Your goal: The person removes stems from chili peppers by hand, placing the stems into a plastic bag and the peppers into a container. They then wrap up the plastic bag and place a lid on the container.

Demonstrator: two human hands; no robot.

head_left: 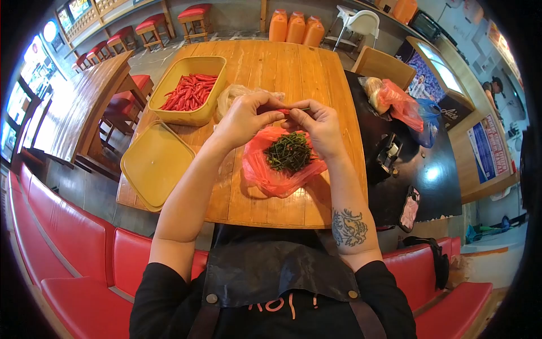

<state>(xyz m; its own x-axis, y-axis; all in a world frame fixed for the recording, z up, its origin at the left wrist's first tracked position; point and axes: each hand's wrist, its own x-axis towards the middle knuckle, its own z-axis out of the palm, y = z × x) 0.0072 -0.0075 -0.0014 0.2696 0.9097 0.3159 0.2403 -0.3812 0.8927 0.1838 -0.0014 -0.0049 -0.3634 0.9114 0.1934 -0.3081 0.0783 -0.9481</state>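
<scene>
Both hands meet above the table, pinching a small red chili pepper (284, 111) between them. My left hand (246, 120) has thumb and fingertips closed on its left side. My right hand (322, 125) is closed at the other end, with its fingers partly hiding the pepper. Just below them, a red plastic bag (257, 169) lies spread open around a heap of green chili stems (289, 152). Beyond my left hand stands a yellow tub (195, 117) holding many red chili peppers (191, 92). A crumpled clear plastic bag (228, 99) lies beside it.
The tub's yellow lid (155, 164) lies at the left edge of the wooden table (305, 68). On the black table (418, 186) to the right are bagged goods (398, 101) and a phone (410, 208). Red bench seats (84, 305) run along the near side.
</scene>
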